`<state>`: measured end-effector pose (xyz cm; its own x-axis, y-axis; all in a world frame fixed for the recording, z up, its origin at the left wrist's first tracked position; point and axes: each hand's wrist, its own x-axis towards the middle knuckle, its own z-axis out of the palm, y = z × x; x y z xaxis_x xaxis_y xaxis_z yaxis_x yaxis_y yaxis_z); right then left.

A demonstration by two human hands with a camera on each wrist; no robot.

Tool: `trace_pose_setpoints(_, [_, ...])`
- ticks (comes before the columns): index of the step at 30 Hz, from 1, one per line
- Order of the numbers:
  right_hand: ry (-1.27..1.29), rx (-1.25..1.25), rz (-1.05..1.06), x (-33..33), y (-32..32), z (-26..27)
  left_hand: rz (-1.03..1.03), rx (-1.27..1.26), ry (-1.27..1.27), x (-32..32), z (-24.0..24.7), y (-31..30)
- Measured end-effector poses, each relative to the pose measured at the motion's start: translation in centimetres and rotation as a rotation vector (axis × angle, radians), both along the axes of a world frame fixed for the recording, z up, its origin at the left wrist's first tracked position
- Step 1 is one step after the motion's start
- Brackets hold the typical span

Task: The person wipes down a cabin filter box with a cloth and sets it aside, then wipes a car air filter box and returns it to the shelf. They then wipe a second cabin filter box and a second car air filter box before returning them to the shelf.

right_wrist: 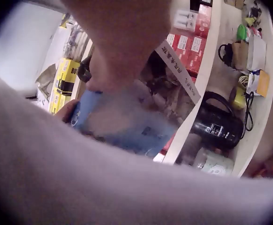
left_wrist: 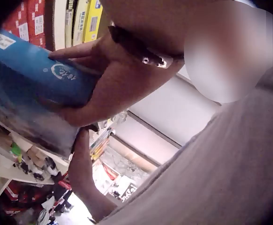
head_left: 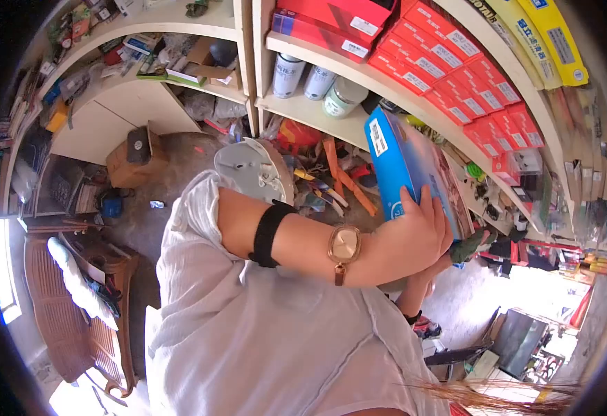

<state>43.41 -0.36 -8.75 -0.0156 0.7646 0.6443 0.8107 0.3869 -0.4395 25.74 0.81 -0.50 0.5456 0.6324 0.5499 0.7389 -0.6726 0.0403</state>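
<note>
A blue box with a picture on its broad face (head_left: 414, 166) is tilted in front of the shelves. The left hand (head_left: 418, 232), with a watch at its wrist, grips the lower end of the box; its fingers lie over the blue side (left_wrist: 73, 79). Beneath it, the right hand (head_left: 421, 283) is partly hidden by the left forearm. A dark green cloth (head_left: 471, 245) sticks out at the right hand's fingers, close to the box's lower edge. In the right wrist view the right hand (right_wrist: 115, 61) is blurred over the end of the box (right_wrist: 132, 124).
Red boxes (head_left: 449, 62), yellow boxes (head_left: 556, 41) and spray cans (head_left: 288, 75) stand on the shelves (head_left: 310, 114). A grey-white tub (head_left: 248, 170) and loose items lie on the floor behind. At the left stands a wooden chair (head_left: 61, 305). A black kettle (right_wrist: 218, 123) sits on a shelf.
</note>
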Motion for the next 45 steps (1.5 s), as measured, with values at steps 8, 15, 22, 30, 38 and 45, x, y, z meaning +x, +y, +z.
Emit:
trace_pose_setpoints(8, [0.078, -0.116, 0.216, -0.4, 0.7, 0.3, 0.038, 0.004, 0.120, -0.6, 1.0, 0.3])
trace_pose_setpoints(15, [-0.266, -0.118, 0.148, -2.8, 1.7, 3.8, -0.159, -0.306, -0.063, -2.0, -0.9, 4.8])
trace_pose_setpoints(22, [-0.300, -0.146, -0.040, -0.5, 3.2, 4.7, -0.122, -0.668, -0.338, -4.1, -2.8, 5.7])
trace_pose_setpoints(30, [0.455, -0.008, -0.156, 4.4, 3.4, 1.0, -0.161, -0.741, -0.492, -7.6, -6.1, 5.8])
trace_pose_setpoints(38, [0.027, 0.070, 0.207, -0.7, 3.6, 6.4, -0.195, -0.839, -0.754, -7.6, -9.9, 5.9])
trace_pose_setpoints(45, [-0.081, 0.146, 0.346, -1.9, 2.6, 8.9, -0.129, -0.755, -1.029, -8.6, -10.3, 4.8])
